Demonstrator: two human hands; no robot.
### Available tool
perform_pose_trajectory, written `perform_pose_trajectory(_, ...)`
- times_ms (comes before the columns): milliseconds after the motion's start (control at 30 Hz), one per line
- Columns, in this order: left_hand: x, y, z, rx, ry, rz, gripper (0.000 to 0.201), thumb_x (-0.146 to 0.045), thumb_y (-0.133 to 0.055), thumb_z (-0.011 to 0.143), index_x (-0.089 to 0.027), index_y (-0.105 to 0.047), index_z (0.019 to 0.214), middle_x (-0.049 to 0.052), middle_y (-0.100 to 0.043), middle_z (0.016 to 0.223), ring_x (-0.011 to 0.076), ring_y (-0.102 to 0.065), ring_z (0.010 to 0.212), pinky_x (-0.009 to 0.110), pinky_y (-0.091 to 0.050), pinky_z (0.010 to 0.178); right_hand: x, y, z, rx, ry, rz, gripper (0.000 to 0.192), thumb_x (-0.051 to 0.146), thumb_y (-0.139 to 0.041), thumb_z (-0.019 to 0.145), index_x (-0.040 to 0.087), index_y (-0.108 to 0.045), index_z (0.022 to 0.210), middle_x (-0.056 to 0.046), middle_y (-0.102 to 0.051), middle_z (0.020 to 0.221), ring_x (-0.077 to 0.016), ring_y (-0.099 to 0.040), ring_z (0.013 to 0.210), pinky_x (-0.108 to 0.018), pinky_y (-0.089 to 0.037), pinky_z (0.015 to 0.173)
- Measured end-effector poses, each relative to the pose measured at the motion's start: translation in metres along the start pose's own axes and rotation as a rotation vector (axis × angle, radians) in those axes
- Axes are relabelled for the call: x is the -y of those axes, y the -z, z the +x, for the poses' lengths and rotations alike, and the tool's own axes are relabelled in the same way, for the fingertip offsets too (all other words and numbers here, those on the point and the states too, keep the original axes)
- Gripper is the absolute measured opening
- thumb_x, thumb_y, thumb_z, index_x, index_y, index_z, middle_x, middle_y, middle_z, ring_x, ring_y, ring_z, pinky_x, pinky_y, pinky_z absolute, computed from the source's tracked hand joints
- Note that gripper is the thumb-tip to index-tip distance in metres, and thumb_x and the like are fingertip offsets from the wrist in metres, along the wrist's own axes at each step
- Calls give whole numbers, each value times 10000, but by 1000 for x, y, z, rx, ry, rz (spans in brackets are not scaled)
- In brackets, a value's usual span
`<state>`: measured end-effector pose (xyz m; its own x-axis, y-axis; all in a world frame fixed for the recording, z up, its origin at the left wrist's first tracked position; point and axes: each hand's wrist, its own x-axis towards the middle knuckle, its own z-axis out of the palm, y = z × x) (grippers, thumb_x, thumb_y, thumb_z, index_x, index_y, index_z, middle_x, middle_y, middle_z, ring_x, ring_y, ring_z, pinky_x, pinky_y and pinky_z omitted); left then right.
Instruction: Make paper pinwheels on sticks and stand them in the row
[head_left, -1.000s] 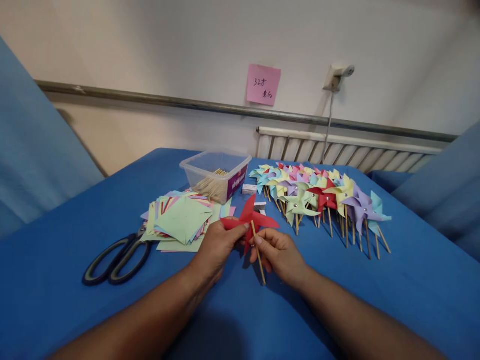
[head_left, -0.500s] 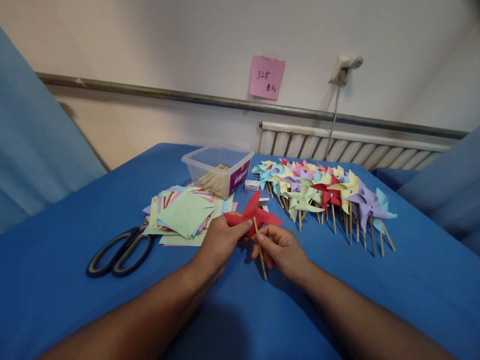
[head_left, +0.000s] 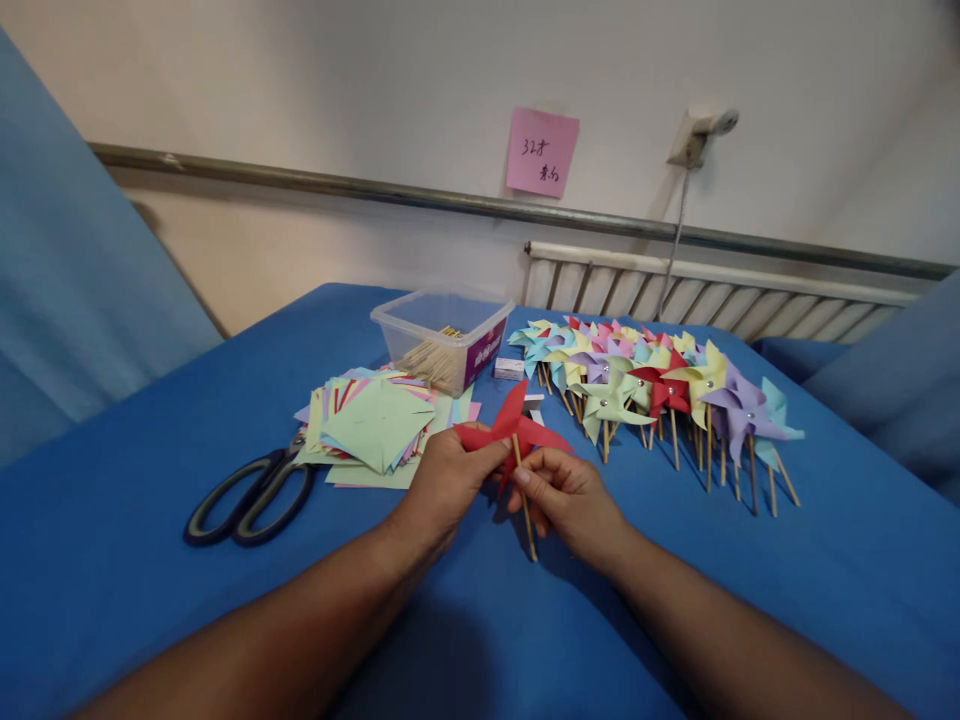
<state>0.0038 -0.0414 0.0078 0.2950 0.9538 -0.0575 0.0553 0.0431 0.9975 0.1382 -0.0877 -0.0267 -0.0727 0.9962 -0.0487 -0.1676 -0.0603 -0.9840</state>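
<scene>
Above the blue-covered table, my left hand (head_left: pixel 451 478) is closed on a red paper pinwheel (head_left: pixel 512 403), thumb near its centre. The wooden stick (head_left: pixel 528 518) lies against the pinwheel's near side and slants down toward me. My right hand (head_left: pixel 566 497) pinches that stick between thumb and fingers, just below the paper. Whether stick and paper are joined is hidden by the fingers. Behind the pinwheel a small open white box (head_left: pixel 533 405) shows in part.
Scissors (head_left: pixel 251 497) lie left, their blades by a stack of cut coloured paper squares (head_left: pixel 381 422). Behind stands a clear plastic box (head_left: pixel 439 330) holding wooden sticks, beside a small white box (head_left: pixel 509 369). Several finished pinwheels (head_left: pixel 670 390) lie to the right.
The whole scene has shifted slightly to the right in view. Both hands keep nearly the same hold on the red pinwheel and its stick.
</scene>
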Motion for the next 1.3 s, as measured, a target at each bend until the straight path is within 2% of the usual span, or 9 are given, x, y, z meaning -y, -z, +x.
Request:
perform_pose_trajectory(400, -5, -2, -1, -64, 10, 69, 206, -278, -650, 661, -155, -547, 532, -42, -495, 471, 84, -411, 452, 215, -312, 440, 0, -1, -1, -4, -11, 17, 327, 477, -674, 738, 178, -542, 709, 27, -639, 555, -52, -448, 311, -172, -340, 315)
perform_pose_trajectory(767, -3, -1, -1, -30, 13, 52, 211, -303, -645, 683, -150, -567, 561, -18, -533, 496, 103, -462, 462, 228, -337, 443, 3, -3, -2, -24, -6, 13, 342, 478, -687, 716, 181, -519, 689, 36, -627, 537, -46, -439, 288, -163, -310, 292)
perform_pose_trajectory(1033, -6, -1, -2, -51, 7, 93, 230, -330, -658, 682, -145, -578, 570, -31, -531, 497, 92, -439, 473, 221, -333, 455, 0, -2, 0, -33, -33, 56, 378, 511, -690, 701, 173, -524, 678, 33, -634, 529, -47, -440, 282, -162, -314, 284)
perform_pose_trajectory(1300, -8, -2, -3, -58, 19, 88, 210, -310, -658, 670, -148, -572, 568, -26, -538, 497, 99, -455, 466, 224, -351, 443, 2, 0, 0, 36, -39, 96, 365, 511, -662, 737, 160, -568, 703, 9, -666, 594, -40, -441, 306, -162, -288, 295)
